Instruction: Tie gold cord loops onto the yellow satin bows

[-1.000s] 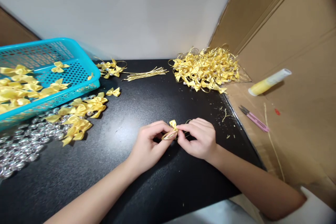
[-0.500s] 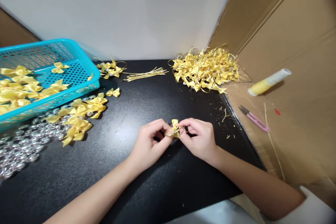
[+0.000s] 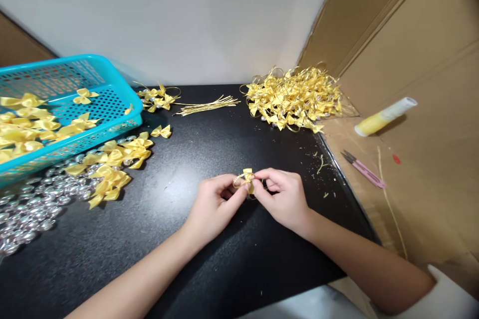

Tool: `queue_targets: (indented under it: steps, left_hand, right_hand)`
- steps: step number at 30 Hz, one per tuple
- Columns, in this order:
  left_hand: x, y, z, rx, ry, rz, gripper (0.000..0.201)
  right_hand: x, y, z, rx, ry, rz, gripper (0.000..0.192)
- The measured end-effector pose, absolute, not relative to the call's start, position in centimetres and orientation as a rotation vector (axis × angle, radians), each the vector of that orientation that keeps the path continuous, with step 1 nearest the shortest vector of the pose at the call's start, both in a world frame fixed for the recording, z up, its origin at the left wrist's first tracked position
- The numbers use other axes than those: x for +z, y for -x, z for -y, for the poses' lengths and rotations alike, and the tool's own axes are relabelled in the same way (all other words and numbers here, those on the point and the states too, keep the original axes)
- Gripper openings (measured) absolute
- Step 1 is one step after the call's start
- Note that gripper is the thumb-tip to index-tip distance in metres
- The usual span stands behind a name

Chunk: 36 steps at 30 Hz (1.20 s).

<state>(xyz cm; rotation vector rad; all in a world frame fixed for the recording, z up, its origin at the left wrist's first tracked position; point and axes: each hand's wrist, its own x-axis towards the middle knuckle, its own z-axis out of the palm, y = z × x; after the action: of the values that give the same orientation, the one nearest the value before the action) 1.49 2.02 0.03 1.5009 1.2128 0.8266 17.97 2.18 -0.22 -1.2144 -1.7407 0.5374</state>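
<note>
I see a yellow bow (image 3: 247, 175) with a gold loop, over a black table (image 3: 209, 259). The basket (image 3: 108, 104) is turquoise with a dotted grid of holes. I also see pink snips (image 3: 364, 171) on brown cardboard (image 3: 430, 169).

Both forearms angle inward, left hand (image 3: 211, 207) and right hand (image 3: 285, 199) meeting, fingers pinched together.

blue basket (image 3: 112, 90) cut off at left edge.

basket (image 3: 112, 109) left, scissors (image 3: 362, 169) right of table (image 3: 209, 269)
</note>
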Motion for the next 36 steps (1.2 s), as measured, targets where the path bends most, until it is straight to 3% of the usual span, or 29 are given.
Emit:
queue_targets:
  steps: [12, 17, 21, 27, 36]
  left_hand:
    - [0.9, -1.3, -2.4, 0.813, -1.634, -1.153, 0.023]
    - [0.6, -1.1, -2.7, 0.797, -1.443, -1.157, 0.021]
    - [0.4, -0.9, -2.9, 0.824, -1.254, -1.22, 0.019]
    - [0.6, 0.0, -3.4, 0.8, -1.381, -1.337, 0.026]
    - [0.0, 2.6, -5.6, 0.667, -2.151, -1.703, 0.024]
  right_hand:
    - [-0.4, -18.5, -2.1, 0.41, 1.214, 1.914, 0.013]
    - [-0.1, -18.9, -2.3, 0.535, 1.201, 1.985, 0.011]
    - [0.2, -19.6, -2.8, 0.774, 1.149, 1.989, 0.036]
    - [0.9, -21.7, -4.2, 1.191, 1.132, 1.572, 0.015]
    - [4.0, -26.9, -5.9, 0.95, 0.844, 1.286, 0.004]
